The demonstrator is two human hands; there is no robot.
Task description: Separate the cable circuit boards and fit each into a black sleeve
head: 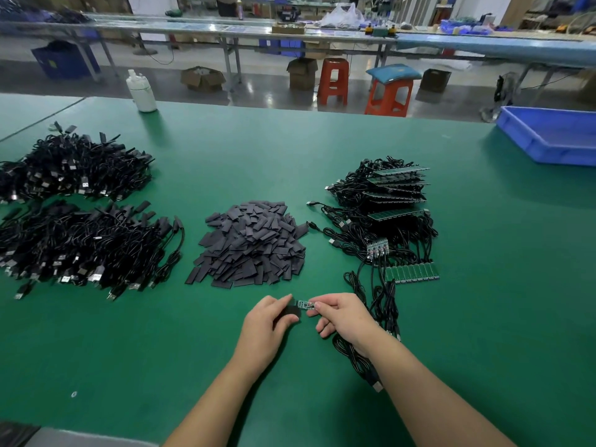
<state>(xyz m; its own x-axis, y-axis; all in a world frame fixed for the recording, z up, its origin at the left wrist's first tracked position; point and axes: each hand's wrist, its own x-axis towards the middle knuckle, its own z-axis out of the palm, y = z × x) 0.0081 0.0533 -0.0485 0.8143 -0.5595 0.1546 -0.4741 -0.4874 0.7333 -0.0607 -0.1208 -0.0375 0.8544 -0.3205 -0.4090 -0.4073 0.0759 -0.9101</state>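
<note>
Now the sleeving step: the left hand (269, 321) pinches a black sleeve (290, 312), the right hand (342, 316) grips a circuit board (305, 304), seemingly partly inserted; next, push it fully in.

Black sleeve (289, 312) mostly covered by the left hand (269, 324); only a dark patch showing between thumb and fingers. Small circuit board (305, 304) partly hidden at both ends, one end by the sleeve, the other by the right hand (343, 319); parts on it too small to read. Cable (353, 359) passing out of sight under the right wrist. Blue bin (548, 137) cut off by the right edge. Cable piles (80, 240) cut off at the left edge. Far benches blurred.
</note>
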